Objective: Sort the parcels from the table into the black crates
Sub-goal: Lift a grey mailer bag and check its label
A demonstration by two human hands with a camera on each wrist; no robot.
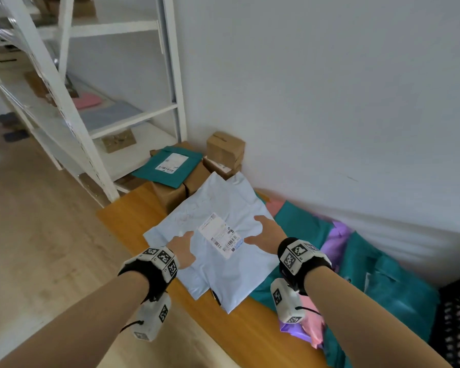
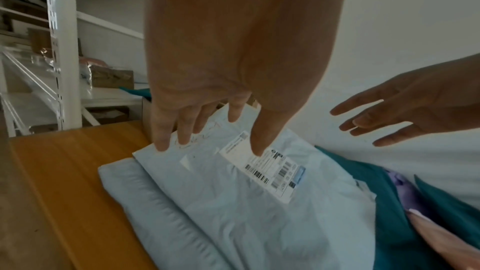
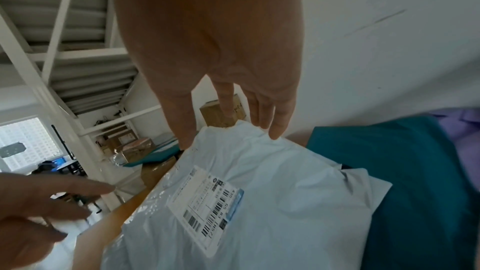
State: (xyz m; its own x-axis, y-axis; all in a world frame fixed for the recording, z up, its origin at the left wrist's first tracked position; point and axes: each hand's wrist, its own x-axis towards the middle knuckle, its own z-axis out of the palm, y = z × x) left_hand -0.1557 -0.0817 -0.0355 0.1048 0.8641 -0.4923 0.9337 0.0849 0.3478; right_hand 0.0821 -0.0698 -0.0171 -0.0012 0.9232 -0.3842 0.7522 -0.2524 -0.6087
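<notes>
wooden table (image 1: pixel 133 213) against a white wall (image 1: pixel 329 88) (shelving (image 1: pixel 72 107) left); both hands spread above pale parcel (image 1: pixel 223 208).

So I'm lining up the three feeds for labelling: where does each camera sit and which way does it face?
Head: worn on the head, looking forward and down at the light blue parcel on the table; both forearms, left hand, right hand.
Left wrist: looks along the left hand's fingers at the parcel; the right hand shows too.
Right wrist: the same along the right hand's fingers.
All share the shipping label.
</notes>
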